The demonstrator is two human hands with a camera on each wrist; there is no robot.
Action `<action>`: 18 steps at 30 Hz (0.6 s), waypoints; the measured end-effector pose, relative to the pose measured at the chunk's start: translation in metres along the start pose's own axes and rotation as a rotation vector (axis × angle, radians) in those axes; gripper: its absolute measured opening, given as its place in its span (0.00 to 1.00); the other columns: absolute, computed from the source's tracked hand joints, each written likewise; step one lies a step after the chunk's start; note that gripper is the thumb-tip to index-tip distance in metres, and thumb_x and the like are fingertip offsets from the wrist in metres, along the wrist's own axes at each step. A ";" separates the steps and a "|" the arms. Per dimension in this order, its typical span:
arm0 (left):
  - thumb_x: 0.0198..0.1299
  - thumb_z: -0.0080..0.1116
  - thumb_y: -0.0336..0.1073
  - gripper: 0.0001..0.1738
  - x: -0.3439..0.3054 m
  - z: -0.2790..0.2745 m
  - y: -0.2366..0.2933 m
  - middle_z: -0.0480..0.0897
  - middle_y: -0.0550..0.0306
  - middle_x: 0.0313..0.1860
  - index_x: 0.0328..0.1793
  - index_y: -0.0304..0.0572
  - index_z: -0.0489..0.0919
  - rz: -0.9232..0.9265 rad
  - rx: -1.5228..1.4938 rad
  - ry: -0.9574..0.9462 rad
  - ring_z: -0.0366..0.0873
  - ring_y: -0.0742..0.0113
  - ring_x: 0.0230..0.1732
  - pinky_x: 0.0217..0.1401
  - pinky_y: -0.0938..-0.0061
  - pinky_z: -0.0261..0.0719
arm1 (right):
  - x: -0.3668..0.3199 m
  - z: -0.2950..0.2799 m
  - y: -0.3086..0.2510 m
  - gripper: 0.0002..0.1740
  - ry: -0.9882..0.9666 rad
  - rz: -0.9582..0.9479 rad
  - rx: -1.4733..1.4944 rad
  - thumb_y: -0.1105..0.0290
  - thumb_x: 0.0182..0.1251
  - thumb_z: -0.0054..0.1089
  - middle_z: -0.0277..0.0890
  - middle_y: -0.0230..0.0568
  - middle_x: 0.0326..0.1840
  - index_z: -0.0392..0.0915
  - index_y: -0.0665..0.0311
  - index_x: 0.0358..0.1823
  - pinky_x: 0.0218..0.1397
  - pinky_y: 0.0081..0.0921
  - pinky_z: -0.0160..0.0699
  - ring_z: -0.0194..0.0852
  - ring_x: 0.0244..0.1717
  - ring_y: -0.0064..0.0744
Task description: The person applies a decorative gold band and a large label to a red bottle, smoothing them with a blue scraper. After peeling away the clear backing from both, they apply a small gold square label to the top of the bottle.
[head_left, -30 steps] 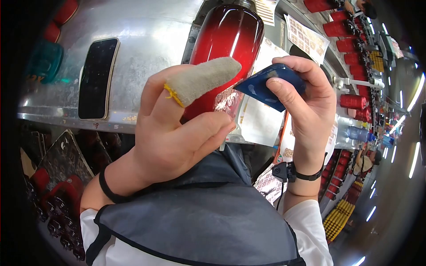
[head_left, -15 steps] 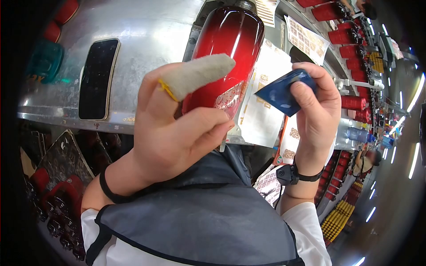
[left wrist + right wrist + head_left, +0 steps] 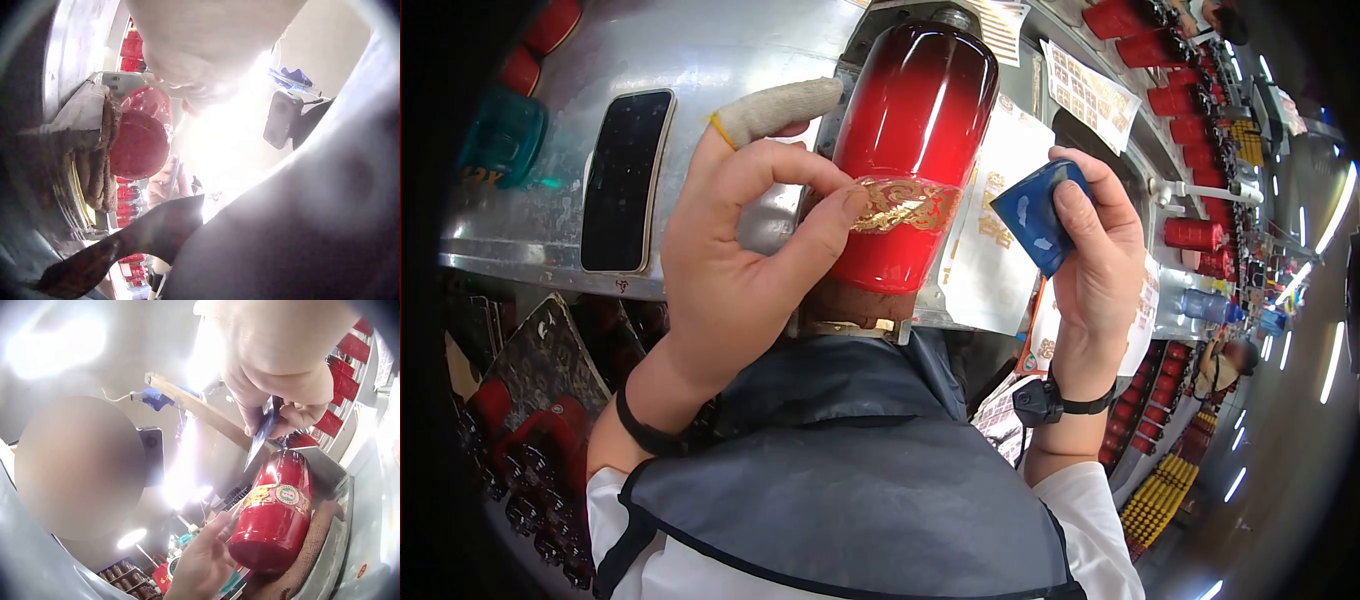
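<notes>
A glossy red bottle with a dark shoulder [image 3: 925, 100] lies on its side on a brown padded rest [image 3: 850, 300]. Around its lower part runs a gold decal [image 3: 905, 207], which in the right wrist view also bears a round green-and-white emblem [image 3: 287, 495]. Thumb and index finger of my left hand [image 3: 745, 235] pinch clear film at the decal's left edge; a grey cloth cover [image 3: 780, 108] sits on another finger, pointing away from the bottle. To the right of the bottle, my right hand [image 3: 1102, 250] grips a flat blue scraper [image 3: 1032, 215], apart from the bottle.
A black phone [image 3: 628, 180] lies on the metal table [image 3: 730, 50] at left, near a teal container [image 3: 505, 140]. Decal sheets [image 3: 990, 260] lie right of the bottle. Red bottles [image 3: 1195, 232] line the far right, with another person [image 3: 1225, 365] beyond.
My left hand has drawn back left, its covered finger lifting off the bottle, and now pinches at the decal's left edge. The scraper has moved right, away from the bottle; more of the decal shows.
</notes>
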State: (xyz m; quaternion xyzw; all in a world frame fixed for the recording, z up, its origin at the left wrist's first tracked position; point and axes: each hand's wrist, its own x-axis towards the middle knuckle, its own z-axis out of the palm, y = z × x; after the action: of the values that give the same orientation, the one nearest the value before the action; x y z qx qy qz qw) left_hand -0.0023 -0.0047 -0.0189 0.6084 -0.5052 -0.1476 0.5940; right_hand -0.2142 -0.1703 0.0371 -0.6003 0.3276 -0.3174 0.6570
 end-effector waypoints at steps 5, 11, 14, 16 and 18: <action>0.64 0.63 0.24 0.06 0.003 0.000 -0.007 0.75 0.42 0.70 0.46 0.38 0.83 -0.007 -0.021 0.017 0.71 0.59 0.70 0.76 0.65 0.64 | 0.000 0.001 0.003 0.17 -0.034 0.048 0.032 0.78 0.71 0.65 0.85 0.36 0.46 0.79 0.71 0.60 0.53 0.17 0.80 0.82 0.46 0.18; 0.65 0.62 0.24 0.06 0.006 -0.002 -0.012 0.75 0.41 0.70 0.47 0.37 0.83 0.022 -0.029 0.012 0.70 0.59 0.72 0.77 0.64 0.63 | -0.002 0.005 0.007 0.19 -0.028 0.085 0.031 0.79 0.71 0.64 0.84 0.38 0.48 0.77 0.72 0.62 0.54 0.18 0.81 0.82 0.47 0.19; 0.65 0.62 0.24 0.08 0.005 -0.003 -0.015 0.74 0.41 0.70 0.49 0.37 0.82 0.007 -0.047 0.004 0.70 0.58 0.73 0.79 0.64 0.60 | -0.003 0.008 0.007 0.20 -0.024 0.089 0.007 0.79 0.71 0.64 0.84 0.38 0.48 0.77 0.71 0.63 0.54 0.18 0.81 0.82 0.48 0.20; 0.62 0.67 0.28 0.06 0.005 0.003 -0.015 0.78 0.47 0.60 0.44 0.38 0.83 -0.065 -0.132 0.044 0.73 0.62 0.62 0.70 0.68 0.66 | -0.003 0.008 0.008 0.21 -0.040 0.093 0.010 0.80 0.69 0.65 0.84 0.38 0.49 0.77 0.71 0.63 0.55 0.19 0.82 0.82 0.48 0.20; 0.59 0.72 0.31 0.06 0.005 0.008 -0.010 0.81 0.53 0.49 0.39 0.40 0.85 -0.135 -0.217 0.082 0.77 0.66 0.51 0.61 0.73 0.72 | -0.004 0.010 0.007 0.22 -0.045 0.094 0.013 0.80 0.68 0.66 0.84 0.39 0.49 0.77 0.71 0.63 0.55 0.19 0.81 0.82 0.48 0.21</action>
State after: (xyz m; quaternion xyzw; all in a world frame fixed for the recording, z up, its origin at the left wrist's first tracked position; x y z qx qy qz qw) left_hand -0.0020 -0.0159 -0.0279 0.5787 -0.4195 -0.2162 0.6651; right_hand -0.2082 -0.1607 0.0306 -0.5869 0.3385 -0.2750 0.6822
